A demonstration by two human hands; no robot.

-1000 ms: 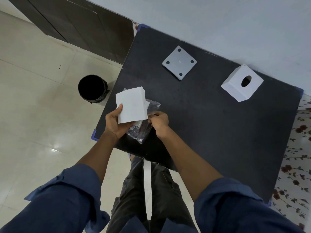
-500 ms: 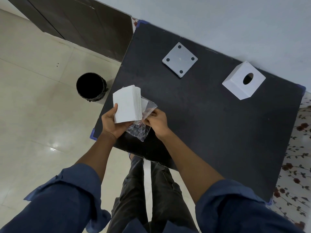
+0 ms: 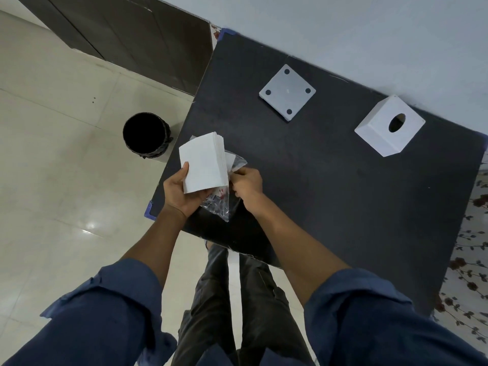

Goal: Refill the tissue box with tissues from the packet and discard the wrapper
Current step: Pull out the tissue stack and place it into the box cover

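My left hand [image 3: 182, 192] grips a thick white stack of tissues [image 3: 202, 162] by its lower edge, held over the table's near left corner. The stack stands mostly out of a clear plastic wrapper [image 3: 220, 204] that hangs crumpled below and to the right of it. My right hand [image 3: 247, 182] pinches the wrapper's upper edge right beside the stack. A white tissue box cover [image 3: 390, 129] with an oval hole on top rests at the far right of the black table [image 3: 330, 186]. Its flat white base plate [image 3: 287, 92] with dark corner dots lies apart, at the far middle.
A black round bin [image 3: 146, 134] stands open on the tiled floor just left of the table. A dark cabinet front [image 3: 126, 38] runs along the far left. A pale wall borders the table's far side, and a flowered floor covering [image 3: 472, 273] lies at right.
The tissue stack has slid further up and out of the wrapper and turned more edge-on. Both hands stay close together at the table's near left corner.
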